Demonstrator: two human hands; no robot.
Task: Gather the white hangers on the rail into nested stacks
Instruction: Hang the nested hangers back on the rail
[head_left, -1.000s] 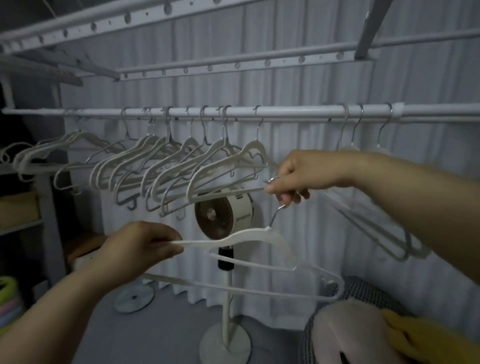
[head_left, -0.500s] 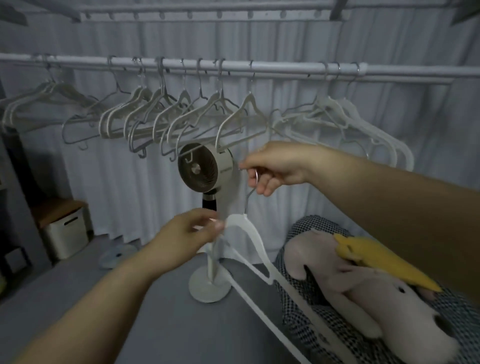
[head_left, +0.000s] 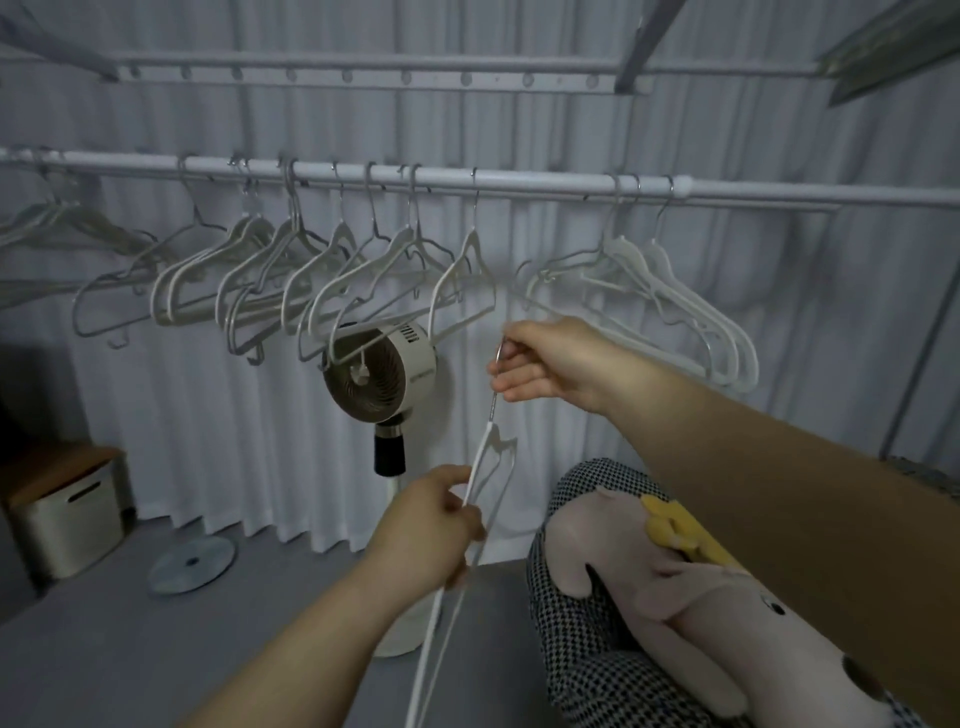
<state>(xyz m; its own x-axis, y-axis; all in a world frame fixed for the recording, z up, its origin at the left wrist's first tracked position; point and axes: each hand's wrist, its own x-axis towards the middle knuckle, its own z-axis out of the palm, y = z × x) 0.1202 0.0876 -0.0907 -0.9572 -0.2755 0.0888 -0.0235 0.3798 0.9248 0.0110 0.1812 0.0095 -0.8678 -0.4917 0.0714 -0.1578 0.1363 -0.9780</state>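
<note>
Hanger in two hands

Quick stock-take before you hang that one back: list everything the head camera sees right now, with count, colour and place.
rail: one, white, runs across the frame at upper middle
hangers on the rail: many, white, exact count unclear; most crowd the left and centre, one hangs alone, a nested group hangs on the right
held hanger: one, white, off the rail, edge-on below it
upper rack bar: one, grey, with holes, above the rail
fan: one, cream, on a stand behind the hangers
storage box: one, cream, wooden top, lower left
disc: one, grey, on the floor
plush toy: one, pale pink with yellow, on a checked cushion, lower right
curtain: white, background
right hand: pinches the held hanger's metal hook
left hand: grips its shoulder
</note>
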